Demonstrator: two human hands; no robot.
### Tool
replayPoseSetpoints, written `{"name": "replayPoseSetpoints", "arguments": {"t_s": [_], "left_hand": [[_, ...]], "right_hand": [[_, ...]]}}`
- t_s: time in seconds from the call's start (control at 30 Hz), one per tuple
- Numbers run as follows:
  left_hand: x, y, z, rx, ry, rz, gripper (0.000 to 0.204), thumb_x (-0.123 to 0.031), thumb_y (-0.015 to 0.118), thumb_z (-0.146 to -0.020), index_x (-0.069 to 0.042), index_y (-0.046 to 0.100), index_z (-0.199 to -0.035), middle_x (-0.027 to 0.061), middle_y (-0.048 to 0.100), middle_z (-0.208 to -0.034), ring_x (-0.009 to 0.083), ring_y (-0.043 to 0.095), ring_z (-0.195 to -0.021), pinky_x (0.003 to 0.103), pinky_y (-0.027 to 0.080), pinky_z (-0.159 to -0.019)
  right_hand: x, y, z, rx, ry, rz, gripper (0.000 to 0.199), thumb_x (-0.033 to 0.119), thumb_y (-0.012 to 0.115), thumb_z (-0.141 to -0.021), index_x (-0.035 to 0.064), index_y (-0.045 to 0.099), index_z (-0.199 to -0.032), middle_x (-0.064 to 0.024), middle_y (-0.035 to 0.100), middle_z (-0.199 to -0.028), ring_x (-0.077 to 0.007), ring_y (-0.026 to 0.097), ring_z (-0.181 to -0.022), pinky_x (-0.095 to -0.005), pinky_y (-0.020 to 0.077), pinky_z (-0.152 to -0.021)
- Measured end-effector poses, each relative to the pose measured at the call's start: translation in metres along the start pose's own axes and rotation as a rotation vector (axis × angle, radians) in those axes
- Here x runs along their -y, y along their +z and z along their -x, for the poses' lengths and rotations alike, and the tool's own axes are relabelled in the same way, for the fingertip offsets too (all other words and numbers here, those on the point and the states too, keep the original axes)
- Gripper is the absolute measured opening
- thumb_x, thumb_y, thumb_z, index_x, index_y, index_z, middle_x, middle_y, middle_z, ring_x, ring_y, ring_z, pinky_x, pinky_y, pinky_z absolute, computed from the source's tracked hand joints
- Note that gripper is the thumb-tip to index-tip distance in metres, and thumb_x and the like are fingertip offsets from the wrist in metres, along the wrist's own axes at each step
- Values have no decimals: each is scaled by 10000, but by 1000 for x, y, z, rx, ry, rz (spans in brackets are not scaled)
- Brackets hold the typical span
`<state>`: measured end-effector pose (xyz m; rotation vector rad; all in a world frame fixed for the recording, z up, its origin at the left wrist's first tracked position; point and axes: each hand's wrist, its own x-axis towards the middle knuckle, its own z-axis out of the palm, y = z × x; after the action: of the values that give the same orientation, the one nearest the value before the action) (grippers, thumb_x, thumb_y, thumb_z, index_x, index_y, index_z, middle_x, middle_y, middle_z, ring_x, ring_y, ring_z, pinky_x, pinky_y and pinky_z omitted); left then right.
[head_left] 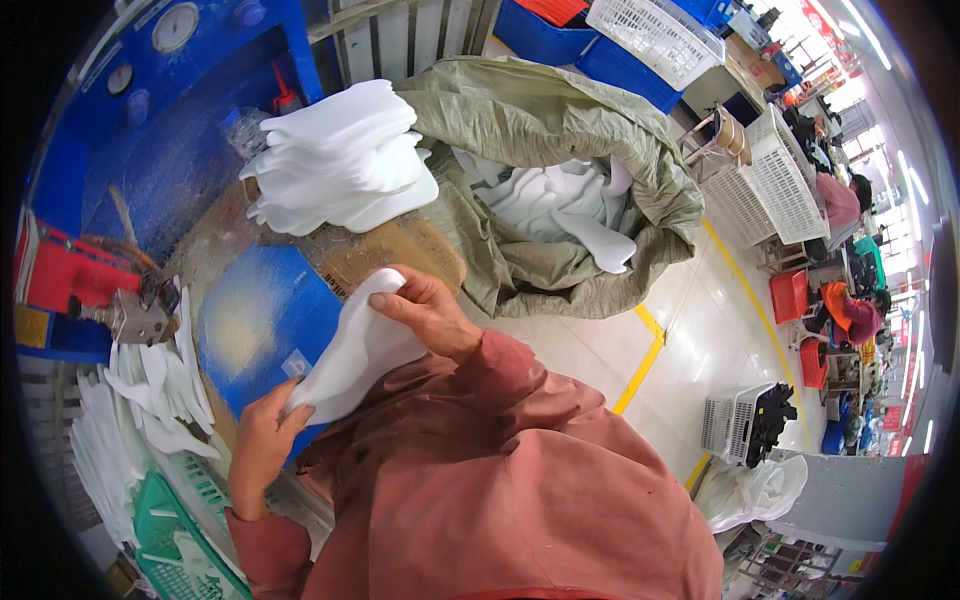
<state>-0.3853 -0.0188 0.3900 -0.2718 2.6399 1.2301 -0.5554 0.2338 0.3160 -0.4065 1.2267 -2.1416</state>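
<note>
Reddish-brown cloth of the garment (540, 490) I wear spreads closest, just below my hands, hiding what lies under it. Between my left hand (262, 430) and my right hand (435, 310) is a white curved piece (355, 350); the left is clamped on its near end, and the right pinches its far end between thumb and fingers. Under the piece, ahead of my left hand, is a dusty blue sheet (255, 310), partly covered by it. Brown cardboard (400, 255) lies just beyond my right hand, with a stack of similar white pieces (335, 160) farther ahead and to its left. Ahead and right of that hand gapes an olive sack (560, 110), more white pieces inside. Left of my left hand sit a pile of white pieces (145, 395) and a green basket (170, 515); a metal fitting (140, 315) stands ahead of the pile. Dark printing marks the cardboard, and a small pale label (296, 363) with one mark sits on the blue sheet, just beyond my left hand.
</note>
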Motion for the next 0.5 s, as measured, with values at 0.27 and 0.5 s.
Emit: {"name": "replayPoseSetpoints", "arguments": {"t_s": [0.27,0.5], "left_hand": [[-7,14,-9,98,-148,259,329,-200,741,-961,-55,750,-1257,58,760,-833,93,685,-702,280,552,-650],[1,8,5,161,-123,268,382,-296,723,-985,-86,737,-1305,87,766,-849,127,681,-608,296,554,-605]], "right_hand": [[20,-27,19,82,203,283,516,268,788,-965,31,615,-1389,-94,688,-1277,-223,648,-1168,-398,522,-1027],[5,-25,34,49,287,387,348,175,758,-975,-4,683,-1263,-85,737,-1156,-198,687,-1055,-384,561,-947]]}}
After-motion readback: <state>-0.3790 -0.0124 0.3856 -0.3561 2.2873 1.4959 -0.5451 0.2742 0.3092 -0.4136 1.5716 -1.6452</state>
